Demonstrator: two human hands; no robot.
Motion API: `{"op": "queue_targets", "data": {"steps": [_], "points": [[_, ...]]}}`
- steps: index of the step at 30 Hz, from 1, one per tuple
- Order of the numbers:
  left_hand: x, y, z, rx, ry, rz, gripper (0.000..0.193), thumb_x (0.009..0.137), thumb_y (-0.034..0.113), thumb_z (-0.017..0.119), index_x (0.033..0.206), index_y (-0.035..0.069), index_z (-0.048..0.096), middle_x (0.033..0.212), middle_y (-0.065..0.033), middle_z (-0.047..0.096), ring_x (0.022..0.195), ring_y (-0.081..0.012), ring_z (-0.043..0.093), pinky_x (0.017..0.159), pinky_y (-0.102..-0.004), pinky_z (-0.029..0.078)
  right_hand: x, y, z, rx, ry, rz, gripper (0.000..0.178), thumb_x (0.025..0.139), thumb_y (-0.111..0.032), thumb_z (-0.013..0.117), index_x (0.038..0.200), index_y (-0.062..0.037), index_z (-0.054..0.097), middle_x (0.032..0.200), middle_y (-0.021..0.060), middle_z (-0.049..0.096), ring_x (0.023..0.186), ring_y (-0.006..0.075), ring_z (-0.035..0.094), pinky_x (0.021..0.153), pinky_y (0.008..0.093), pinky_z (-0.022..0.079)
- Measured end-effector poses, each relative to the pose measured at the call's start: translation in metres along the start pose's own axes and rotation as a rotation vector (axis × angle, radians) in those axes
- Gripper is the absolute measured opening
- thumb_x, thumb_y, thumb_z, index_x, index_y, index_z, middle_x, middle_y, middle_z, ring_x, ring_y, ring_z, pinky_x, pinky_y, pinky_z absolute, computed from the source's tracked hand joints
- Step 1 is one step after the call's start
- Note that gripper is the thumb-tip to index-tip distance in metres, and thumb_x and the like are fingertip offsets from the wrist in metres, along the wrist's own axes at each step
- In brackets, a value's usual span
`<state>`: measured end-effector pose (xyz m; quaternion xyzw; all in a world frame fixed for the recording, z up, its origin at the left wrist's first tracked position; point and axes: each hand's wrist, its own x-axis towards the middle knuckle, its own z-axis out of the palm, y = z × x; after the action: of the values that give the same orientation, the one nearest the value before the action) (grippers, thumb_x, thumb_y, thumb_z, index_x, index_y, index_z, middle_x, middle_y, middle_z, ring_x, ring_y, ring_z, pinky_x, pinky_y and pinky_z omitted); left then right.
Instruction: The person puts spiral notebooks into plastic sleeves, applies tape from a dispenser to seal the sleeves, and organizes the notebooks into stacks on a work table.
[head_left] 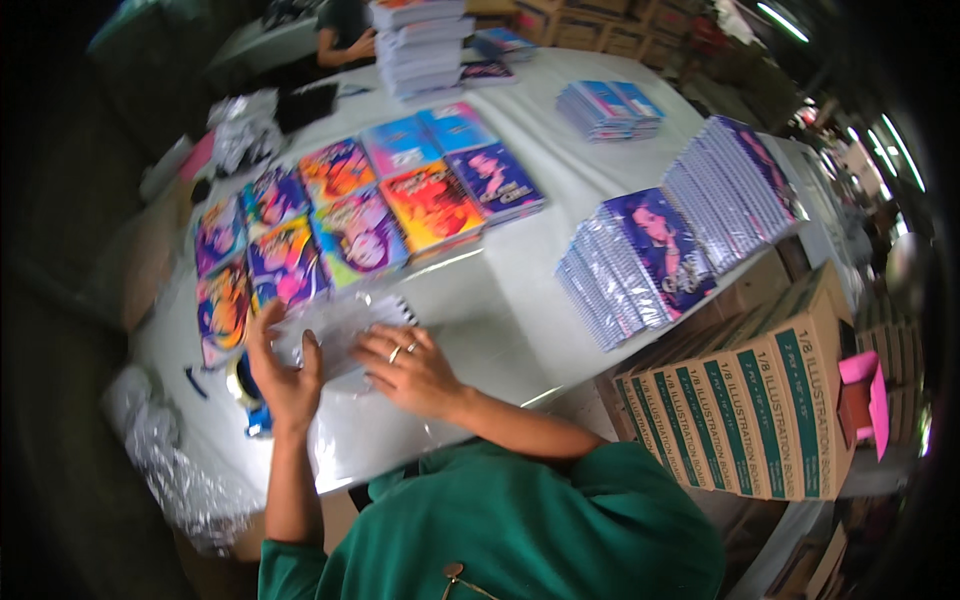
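Observation:
A spiral-bound notebook (345, 318) in clear plastic lies on the table in front of me, a pale side up and its black coil at the right end. My right hand (412, 372), with rings on it, rests flat on the wrapped notebook, fingers stretched out. At the notebook's left end is my left hand (285, 378), its thumb and fingers apart; whether it touches the plastic I cannot tell. Just left of that wrist sits a blue tape dispenser (255, 405), partly hidden. Beyond my hands are rows of colourful notebooks (360, 232) with illustrated covers.
Wrapped notebooks (655, 255) stand in long rows at the right. Cardboard boxes (740, 410) are stacked beside the table's right edge. Crumpled clear plastic (170, 470) hangs at the left. A tall pile of notebooks (422, 50) stands at the back, near another person's arm (345, 50).

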<state>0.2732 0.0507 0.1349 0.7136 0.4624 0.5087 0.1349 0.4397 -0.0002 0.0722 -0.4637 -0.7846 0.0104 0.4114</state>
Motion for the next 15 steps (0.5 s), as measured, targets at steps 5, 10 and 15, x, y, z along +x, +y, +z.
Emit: {"op": "queue_targets", "data": {"steps": [5, 10, 15], "points": [[0.066, -0.024, 0.0, -0.098, -0.571, -0.017, 0.025, 0.077, -0.001, 0.064, 0.102, 0.0, 0.061, 0.081, -0.0096, 0.065, 0.083, -0.0191, 0.062, 0.077, -0.0289, 0.046, -0.002, 0.005, -0.001, -0.035, -0.01, 0.045, 0.036, 0.079, -0.021, 0.062, 0.115, -0.0142, 0.058, 0.119, -0.0018, 0.056, 0.113, 0.0167, 0.048, 0.089, 0.036, 0.036], [0.093, -0.003, -0.014, -0.395, -0.078, -0.148, 0.024, 0.084, 0.008, 0.058, 0.106, -0.003, 0.058, 0.088, -0.0079, 0.066, 0.087, -0.0209, 0.062, 0.091, -0.0331, 0.04, -0.001, 0.001, -0.007, -0.022, -0.009, 0.05, 0.037, 0.08, -0.02, 0.061, 0.116, -0.0145, 0.058, 0.12, -0.001, 0.055, 0.114, 0.0168, 0.048, 0.091, 0.0353, 0.035], [0.023, -0.016, 0.017, 0.117, -0.681, 0.132, 0.025, 0.078, 0.001, 0.058, 0.103, 0.001, 0.059, 0.098, -0.0126, 0.066, 0.094, -0.0305, 0.062, 0.095, -0.0383, 0.041, -0.002, 0.007, 0.0, -0.042, 0.01, 0.011, 0.039, 0.073, -0.014, 0.062, 0.112, -0.0092, 0.058, 0.119, 0.0045, 0.055, 0.118, 0.0198, 0.045, 0.097, 0.0369, 0.031]]}}
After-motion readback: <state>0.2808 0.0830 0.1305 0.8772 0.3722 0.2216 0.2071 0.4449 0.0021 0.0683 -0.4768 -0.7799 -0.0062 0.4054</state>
